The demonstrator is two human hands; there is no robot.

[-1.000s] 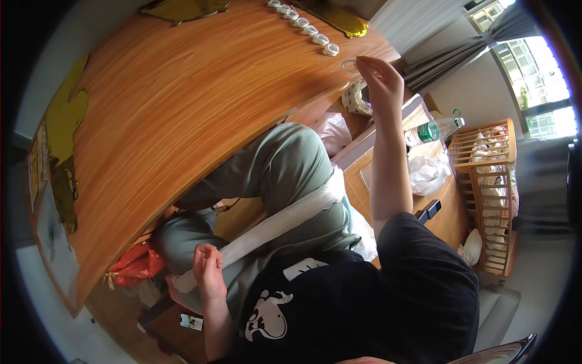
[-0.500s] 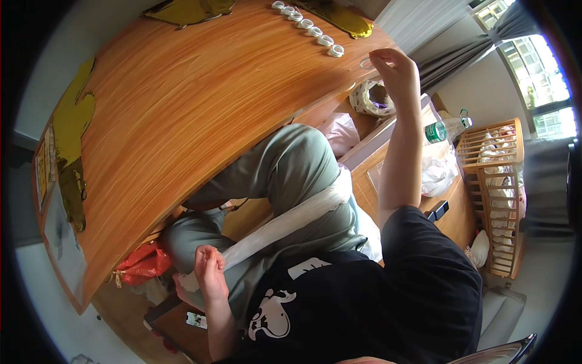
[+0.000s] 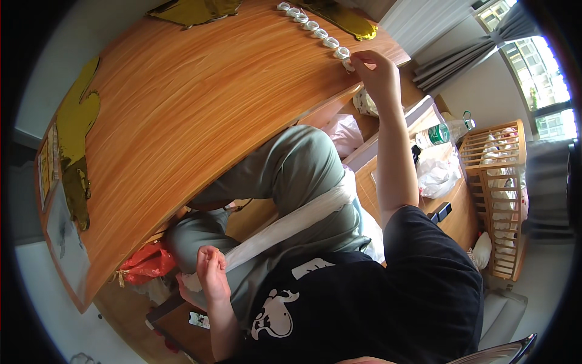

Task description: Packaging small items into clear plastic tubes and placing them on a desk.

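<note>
The right hand [image 3: 377,73] was stretched far out to the edge of the big orange-brown wooden table [image 3: 200,115]. Its fingers were pinched shut on a small white round ring [image 3: 349,63], the last one in a row. The ring was being held right at the table edge, touching the next one or just beside it; which could not be told.

The left hand [image 3: 210,272] was kept low by the lap, curled into a loose fist. If something small was held inside it, that could not be seen.

Away from the right hand, a row of small white round rings [image 3: 315,29] was lined up along the table. About seven were already set down, so much of the lining-up looked done. How many were left could not be told.

Under the right arm, a clear plastic bottle with a green label [image 3: 438,133] and a white plastic bag [image 3: 438,176] were seen. Further out, a light wooden cot [image 3: 494,200] was stood. Near the left hand, a red plastic bag [image 3: 145,262] was tucked under the table.
</note>
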